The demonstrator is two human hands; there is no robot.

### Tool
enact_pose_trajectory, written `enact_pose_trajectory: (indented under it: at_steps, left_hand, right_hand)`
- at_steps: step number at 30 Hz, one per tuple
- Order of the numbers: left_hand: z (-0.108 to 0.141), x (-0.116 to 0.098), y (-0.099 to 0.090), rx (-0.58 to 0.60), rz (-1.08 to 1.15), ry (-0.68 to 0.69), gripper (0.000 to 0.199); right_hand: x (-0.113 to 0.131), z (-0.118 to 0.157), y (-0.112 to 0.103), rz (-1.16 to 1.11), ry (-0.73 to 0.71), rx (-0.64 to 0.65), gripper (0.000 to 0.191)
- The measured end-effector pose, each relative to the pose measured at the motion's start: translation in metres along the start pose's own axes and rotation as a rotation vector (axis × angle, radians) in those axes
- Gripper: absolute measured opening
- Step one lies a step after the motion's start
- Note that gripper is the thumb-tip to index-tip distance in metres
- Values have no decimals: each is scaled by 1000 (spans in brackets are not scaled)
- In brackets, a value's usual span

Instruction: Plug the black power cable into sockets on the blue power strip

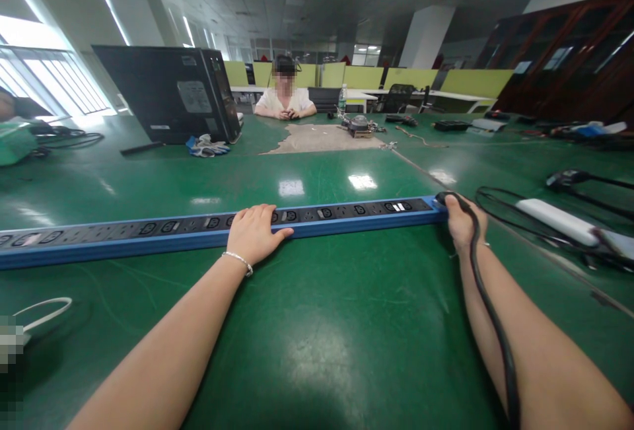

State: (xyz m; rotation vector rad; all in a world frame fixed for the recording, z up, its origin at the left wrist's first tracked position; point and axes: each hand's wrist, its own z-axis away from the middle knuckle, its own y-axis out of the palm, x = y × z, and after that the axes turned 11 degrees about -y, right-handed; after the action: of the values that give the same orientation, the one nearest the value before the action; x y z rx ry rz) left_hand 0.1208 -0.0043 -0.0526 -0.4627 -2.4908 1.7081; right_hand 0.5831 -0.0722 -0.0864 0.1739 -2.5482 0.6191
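A long blue power strip (331,224) with a row of black sockets lies across the green tabletop and runs out of view on the left. My left hand (255,235) is closed over its middle, fingers across the sockets and thumb along the near side. At the strip's right end, my right hand (463,222) is wrapped around the end where the thick black cable (488,304) comes out. That cable passes over my right wrist and trails along the forearm to the bottom edge. The fingertips of my right hand are partly hidden.
A black computer case (173,96) stands at the back left, with work gloves (207,146) before it. Across the table (307,311) sits a person (284,96). A white power strip (557,220) and black cables lie at right. A white loop (47,308) is at left.
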Motion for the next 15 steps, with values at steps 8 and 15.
enact_pose_trajectory:
  at_steps: [8,15]
  left_hand:
    - [0,1,1,-1,11,6,64]
    - [0,0,0,-7,-3,12,64]
  right_hand:
    - [6,-5,0,150,6,124,39]
    - [-7,-13,2,247,-20,205,38]
